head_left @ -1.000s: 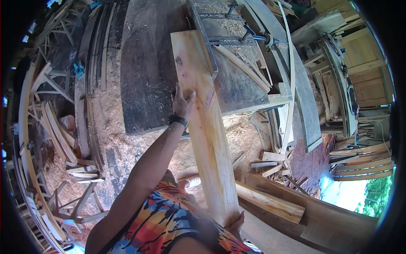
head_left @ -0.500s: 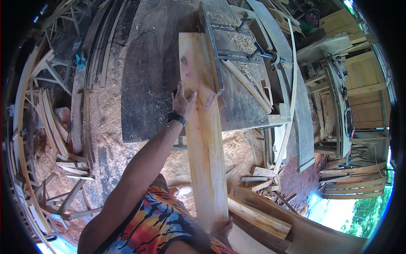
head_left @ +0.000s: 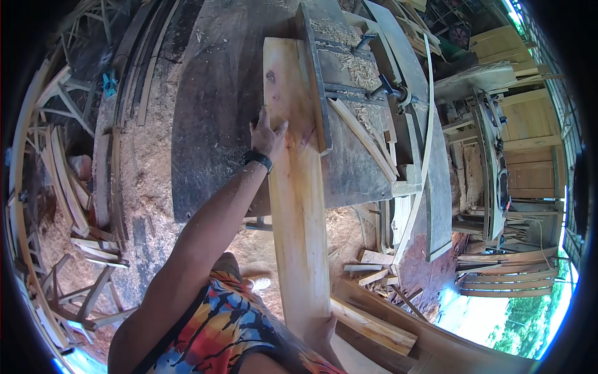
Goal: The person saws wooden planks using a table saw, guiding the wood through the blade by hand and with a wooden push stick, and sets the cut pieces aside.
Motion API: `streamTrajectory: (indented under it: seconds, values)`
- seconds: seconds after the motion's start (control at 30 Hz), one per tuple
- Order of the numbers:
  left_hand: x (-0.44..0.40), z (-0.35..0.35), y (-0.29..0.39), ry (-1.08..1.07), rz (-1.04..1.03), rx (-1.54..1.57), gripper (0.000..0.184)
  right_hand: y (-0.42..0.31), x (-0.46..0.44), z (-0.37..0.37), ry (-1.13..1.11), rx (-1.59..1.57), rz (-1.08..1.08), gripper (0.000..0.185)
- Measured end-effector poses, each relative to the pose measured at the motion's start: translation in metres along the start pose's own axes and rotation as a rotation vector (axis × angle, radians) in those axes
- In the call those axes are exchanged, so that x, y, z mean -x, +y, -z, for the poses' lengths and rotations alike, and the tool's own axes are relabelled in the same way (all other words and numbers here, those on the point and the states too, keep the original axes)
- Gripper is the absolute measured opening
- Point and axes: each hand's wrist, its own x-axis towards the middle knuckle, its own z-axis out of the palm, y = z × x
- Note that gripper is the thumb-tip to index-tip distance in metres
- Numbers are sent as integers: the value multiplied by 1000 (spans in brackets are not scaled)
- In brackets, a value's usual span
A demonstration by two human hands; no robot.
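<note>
A long pale wooden board (head_left: pixel 299 218) with a dark knot near its far end lies partly on a dark worktable (head_left: pixel 215 124). Its right edge runs along a dark upright fence (head_left: pixel 314 87). My left hand (head_left: pixel 268 137), with a black band at the wrist, grips the board's left edge, thumb on top and fingers along the side. At the near end, overhanging the table toward my body, my right hand (head_left: pixel 321 331) holds the board from its right corner; part of that hand is hidden beneath the wood.
Black clamps (head_left: pixel 387 90) sit right of the fence, among shavings and a thin wooden strip (head_left: pixel 364 137). A long bent strip (head_left: pixel 423 168) crosses the table's right side. Another plank (head_left: pixel 374 327) lies at lower right. Sawdust and wood scraps (head_left: pixel 99 249) cover the floor at left.
The board has slid a little farther forward along the fence, both hands moving with it. My view has shifted slightly.
</note>
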Motion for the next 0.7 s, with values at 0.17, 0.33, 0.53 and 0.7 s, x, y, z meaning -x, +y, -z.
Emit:
streamTrajectory:
  seconds: [0.17, 0.33, 0.53, 0.7]
  values:
    - [-29, -6, -5, -1, 9, -18, 81, -28, 17, -32, 5, 389, 80, 41]
    - [-65, -12, -8, -13, 13, -15, 81, -32, -2, -57, 12, -277, -112, 41]
    - [-106, -16, -9, -19, 21, -36, 81, -22, -39, -65, -154, -249, -82, 42]
    - [-136, -20, -10, 9, 3, -24, 81, -30, -56, -82, -238, -323, -143, 40]
